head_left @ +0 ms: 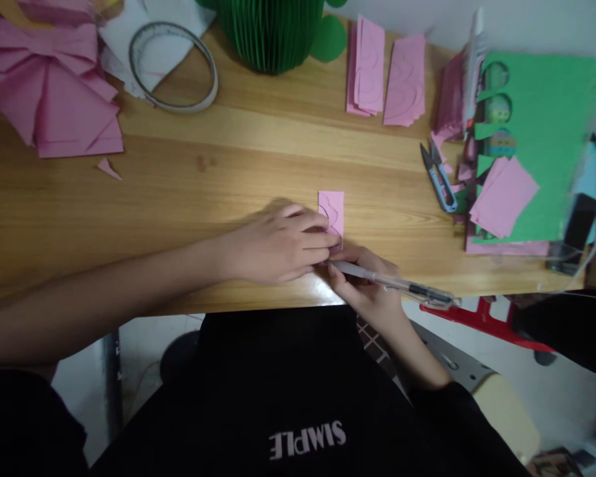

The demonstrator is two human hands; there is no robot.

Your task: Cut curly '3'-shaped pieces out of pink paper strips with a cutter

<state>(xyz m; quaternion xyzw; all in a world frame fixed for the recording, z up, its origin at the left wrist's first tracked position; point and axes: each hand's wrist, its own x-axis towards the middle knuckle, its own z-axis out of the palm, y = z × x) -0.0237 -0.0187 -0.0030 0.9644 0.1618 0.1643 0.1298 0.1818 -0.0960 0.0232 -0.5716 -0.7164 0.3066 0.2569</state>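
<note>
A small pink paper strip (334, 205) with a curved outline drawn on it lies near the table's front edge. My left hand (285, 245) rests over the strip's lower left part, fingers stretched and slightly apart, pressing on it. From the right, my right hand (370, 281) grips a clear-barrelled pen (392, 281) between thumb and fingers. The pen's tip end points left, beside my left fingertips; the tip itself is hidden. The lower end of the strip is covered by my hands.
At the back stand pink paper stacks with drawn curves (370, 66) and a green honeycomb paper piece (271, 33). A tape roll (209, 93) and folded pink paper (74, 99) are left. Thread snips (440, 175), green sheets (551, 132) and pink slips (504, 195) are right.
</note>
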